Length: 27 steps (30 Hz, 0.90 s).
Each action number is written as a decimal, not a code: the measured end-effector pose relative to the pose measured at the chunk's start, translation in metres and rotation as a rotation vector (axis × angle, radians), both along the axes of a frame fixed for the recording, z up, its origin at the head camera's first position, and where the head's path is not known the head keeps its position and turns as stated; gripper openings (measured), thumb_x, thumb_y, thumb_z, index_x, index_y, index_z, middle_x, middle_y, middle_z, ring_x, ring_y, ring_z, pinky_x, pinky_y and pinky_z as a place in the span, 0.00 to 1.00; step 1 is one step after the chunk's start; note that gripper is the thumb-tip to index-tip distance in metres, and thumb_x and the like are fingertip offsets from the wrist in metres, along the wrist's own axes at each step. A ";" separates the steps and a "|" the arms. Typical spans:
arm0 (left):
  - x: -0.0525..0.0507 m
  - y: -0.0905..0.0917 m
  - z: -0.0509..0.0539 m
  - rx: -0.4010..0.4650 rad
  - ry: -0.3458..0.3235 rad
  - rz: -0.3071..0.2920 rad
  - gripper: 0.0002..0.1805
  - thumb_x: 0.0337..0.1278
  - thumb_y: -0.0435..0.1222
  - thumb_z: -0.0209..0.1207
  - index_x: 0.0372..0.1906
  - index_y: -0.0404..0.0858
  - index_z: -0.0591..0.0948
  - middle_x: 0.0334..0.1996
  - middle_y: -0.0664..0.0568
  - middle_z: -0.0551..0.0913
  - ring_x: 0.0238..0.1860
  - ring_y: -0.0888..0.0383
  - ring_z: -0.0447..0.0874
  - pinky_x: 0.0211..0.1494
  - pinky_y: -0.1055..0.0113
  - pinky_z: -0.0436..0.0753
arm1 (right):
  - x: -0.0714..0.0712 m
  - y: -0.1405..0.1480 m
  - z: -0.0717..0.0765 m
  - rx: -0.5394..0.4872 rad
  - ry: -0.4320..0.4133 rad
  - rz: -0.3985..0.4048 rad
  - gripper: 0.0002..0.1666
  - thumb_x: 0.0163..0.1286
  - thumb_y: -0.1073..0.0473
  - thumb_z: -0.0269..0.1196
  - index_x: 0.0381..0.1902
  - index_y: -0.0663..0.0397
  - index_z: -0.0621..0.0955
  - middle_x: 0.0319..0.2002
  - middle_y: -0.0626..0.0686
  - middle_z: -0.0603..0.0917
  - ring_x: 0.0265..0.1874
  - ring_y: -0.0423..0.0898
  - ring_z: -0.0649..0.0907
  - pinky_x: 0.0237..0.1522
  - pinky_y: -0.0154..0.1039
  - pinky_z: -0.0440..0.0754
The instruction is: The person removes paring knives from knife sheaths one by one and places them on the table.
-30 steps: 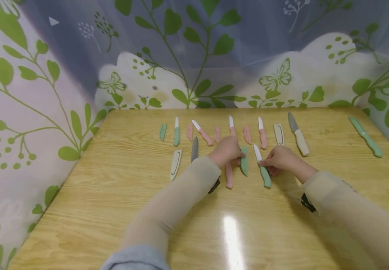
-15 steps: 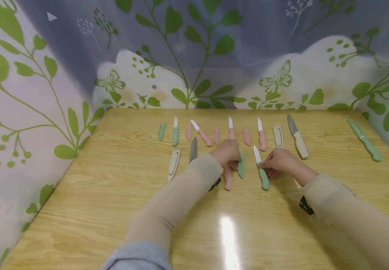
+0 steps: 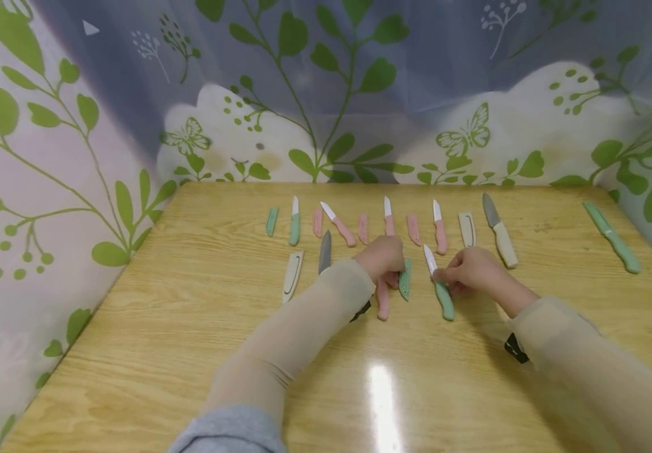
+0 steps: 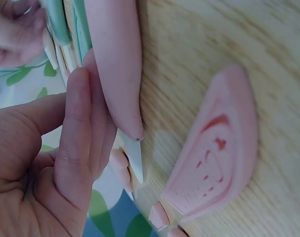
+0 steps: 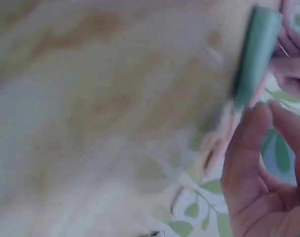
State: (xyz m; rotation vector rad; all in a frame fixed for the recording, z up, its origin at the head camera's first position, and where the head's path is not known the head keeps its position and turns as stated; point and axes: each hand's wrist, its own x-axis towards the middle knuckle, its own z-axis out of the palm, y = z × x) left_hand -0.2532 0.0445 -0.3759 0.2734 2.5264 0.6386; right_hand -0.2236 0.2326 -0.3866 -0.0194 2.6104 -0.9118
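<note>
My left hand (image 3: 381, 259) pinches the upper end of a green knife sheath (image 3: 404, 282), which lies on the table. Beside that hand is a pink-handled knife, its handle (image 3: 383, 301) toward me; its blade is mostly hidden in the head view. My right hand (image 3: 473, 274) pinches a small green-handled knife (image 3: 445, 301) where handle meets blade. Its white blade points away from me. In the right wrist view, thumb and finger meet at the end of the green handle (image 5: 258, 54). A pink sheath (image 4: 214, 148) shows close by in the left wrist view.
Behind the hands runs a row of small knives and sheaths, including a green knife (image 3: 294, 223), a pink knife (image 3: 440, 233) and a cream-handled knife (image 3: 500, 233). A cream sheath (image 3: 292, 277) and a dark blade (image 3: 325, 251) lie left. A green knife (image 3: 613, 239) lies far right.
The green sheath has shifted slightly toward me and left, closer to the pink knife, with my left hand on it. My right hand keeps its hold on the green-handled knife, nearly still.
</note>
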 end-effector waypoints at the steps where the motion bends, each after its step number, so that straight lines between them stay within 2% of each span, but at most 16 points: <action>1: 0.000 0.000 -0.001 0.001 0.002 -0.007 0.11 0.64 0.32 0.59 0.26 0.32 0.84 0.15 0.49 0.80 0.22 0.58 0.78 0.26 0.74 0.72 | 0.001 0.002 0.003 0.017 0.035 -0.010 0.22 0.68 0.48 0.63 0.31 0.65 0.81 0.20 0.49 0.83 0.20 0.40 0.82 0.26 0.36 0.81; 3: -0.001 0.001 -0.002 0.005 0.005 -0.012 0.12 0.64 0.32 0.59 0.25 0.32 0.84 0.15 0.49 0.80 0.21 0.58 0.78 0.25 0.75 0.72 | 0.002 0.010 0.009 0.056 0.123 -0.048 0.25 0.69 0.44 0.60 0.35 0.65 0.78 0.25 0.54 0.83 0.23 0.44 0.81 0.27 0.38 0.78; 6: -0.002 0.001 -0.002 0.001 0.006 -0.012 0.12 0.64 0.32 0.59 0.25 0.32 0.84 0.14 0.49 0.80 0.20 0.58 0.79 0.26 0.75 0.73 | 0.001 0.028 0.018 0.081 0.217 -0.122 0.34 0.72 0.40 0.55 0.48 0.71 0.72 0.41 0.67 0.80 0.36 0.57 0.80 0.35 0.47 0.79; 8: -0.002 0.002 -0.001 -0.003 -0.005 -0.004 0.12 0.64 0.32 0.59 0.25 0.32 0.83 0.14 0.49 0.79 0.20 0.58 0.79 0.27 0.74 0.74 | -0.002 0.044 0.020 0.120 0.274 -0.173 0.41 0.72 0.37 0.51 0.57 0.75 0.67 0.52 0.74 0.72 0.46 0.65 0.74 0.41 0.55 0.76; 11: -0.001 0.003 -0.001 -0.011 -0.017 0.003 0.11 0.65 0.33 0.59 0.26 0.32 0.81 0.13 0.50 0.78 0.20 0.59 0.78 0.27 0.74 0.74 | -0.007 0.072 0.022 0.180 0.294 -0.240 0.51 0.72 0.33 0.46 0.67 0.78 0.56 0.61 0.81 0.58 0.58 0.75 0.62 0.55 0.66 0.66; 13: 0.000 0.004 -0.002 -0.017 -0.014 -0.004 0.10 0.65 0.32 0.59 0.27 0.33 0.81 0.13 0.50 0.78 0.20 0.58 0.77 0.26 0.74 0.73 | -0.009 0.093 0.020 0.234 0.279 -0.266 0.58 0.71 0.29 0.43 0.70 0.79 0.46 0.65 0.84 0.49 0.64 0.78 0.53 0.62 0.68 0.57; 15: 0.000 0.004 -0.002 -0.015 -0.016 -0.012 0.09 0.65 0.32 0.58 0.28 0.33 0.80 0.12 0.50 0.77 0.20 0.58 0.77 0.26 0.75 0.72 | -0.010 0.115 0.016 0.268 0.246 -0.264 0.64 0.70 0.27 0.41 0.69 0.82 0.36 0.67 0.86 0.38 0.67 0.79 0.43 0.66 0.70 0.45; 17: 0.000 0.004 -0.003 -0.014 -0.032 -0.014 0.08 0.65 0.32 0.58 0.29 0.33 0.79 0.12 0.50 0.77 0.21 0.59 0.77 0.25 0.75 0.71 | -0.009 0.135 0.010 0.256 0.184 -0.257 0.67 0.69 0.26 0.39 0.66 0.82 0.27 0.65 0.84 0.26 0.66 0.79 0.31 0.65 0.73 0.35; 19: 0.000 0.005 -0.004 -0.013 -0.051 -0.009 0.08 0.65 0.32 0.58 0.30 0.33 0.79 0.12 0.50 0.76 0.21 0.59 0.76 0.25 0.75 0.71 | -0.008 0.152 0.005 0.254 0.136 -0.269 0.69 0.67 0.23 0.38 0.65 0.80 0.22 0.63 0.82 0.17 0.64 0.79 0.24 0.61 0.77 0.29; 22: -0.002 0.006 -0.005 -0.021 -0.070 0.002 0.09 0.65 0.33 0.59 0.29 0.33 0.79 0.11 0.50 0.76 0.20 0.59 0.76 0.25 0.74 0.71 | -0.007 0.173 0.001 0.256 0.084 -0.299 0.70 0.65 0.21 0.35 0.63 0.78 0.20 0.60 0.80 0.12 0.60 0.80 0.20 0.55 0.82 0.28; 24: -0.002 0.007 -0.005 -0.017 -0.085 0.016 0.09 0.64 0.33 0.60 0.28 0.33 0.80 0.11 0.50 0.76 0.20 0.59 0.76 0.25 0.74 0.72 | -0.005 0.184 -0.001 0.284 0.092 -0.326 0.70 0.64 0.20 0.33 0.64 0.78 0.20 0.60 0.81 0.13 0.60 0.82 0.22 0.54 0.83 0.32; 27: -0.002 0.008 -0.005 -0.007 -0.098 0.023 0.10 0.63 0.33 0.60 0.27 0.32 0.80 0.11 0.49 0.77 0.19 0.59 0.75 0.25 0.73 0.72 | -0.001 0.200 -0.002 0.267 0.075 -0.332 0.68 0.66 0.21 0.32 0.61 0.78 0.18 0.57 0.82 0.12 0.58 0.83 0.21 0.53 0.84 0.36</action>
